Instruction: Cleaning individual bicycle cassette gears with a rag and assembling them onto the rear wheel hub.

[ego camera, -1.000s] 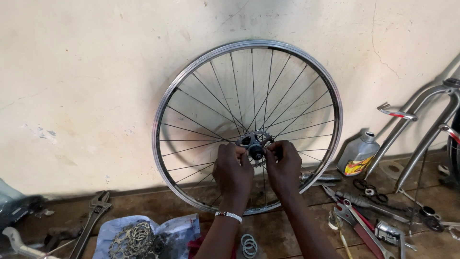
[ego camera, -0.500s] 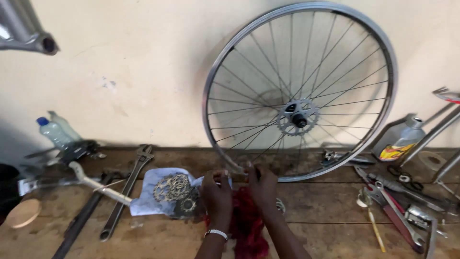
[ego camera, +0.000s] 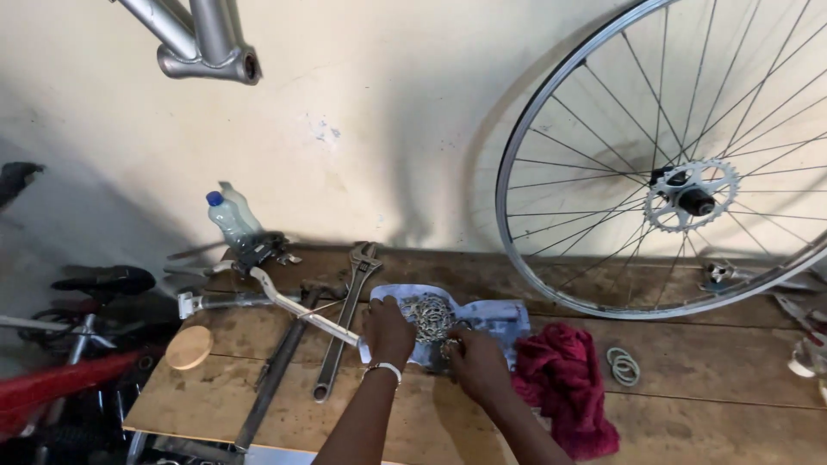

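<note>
A crumpled plastic bag (ego camera: 495, 317) lies on the wooden bench (ego camera: 706, 405) with a heap of bicycle chain (ego camera: 427, 315) on it. My left hand (ego camera: 387, 331) rests on the bag's left edge beside the chain, a bracelet on its wrist. My right hand (ego camera: 475, 363) is at the bag's front edge, fingers curled over small metal parts; what it grips is hidden. A spoked bicycle wheel (ego camera: 689, 185) with a sprocket on its hub leans on the wall at the right. A dark red rag (ego camera: 568, 383) lies right of my right hand.
A large adjustable wrench (ego camera: 346, 314), a long bar and a white lever lie left of the bag. A plastic bottle (ego camera: 231, 220) leans on the wall. Metal rings (ego camera: 622, 365) lie right of the rag. A round wooden disc (ego camera: 189, 347) sits near the bench's left edge. A frame tube (ego camera: 200, 43) hangs overhead.
My hands left the wheel hub, came down to the bench and reached left onto the bag with the chain. The rag now lies on the bench. The view swung left.
</note>
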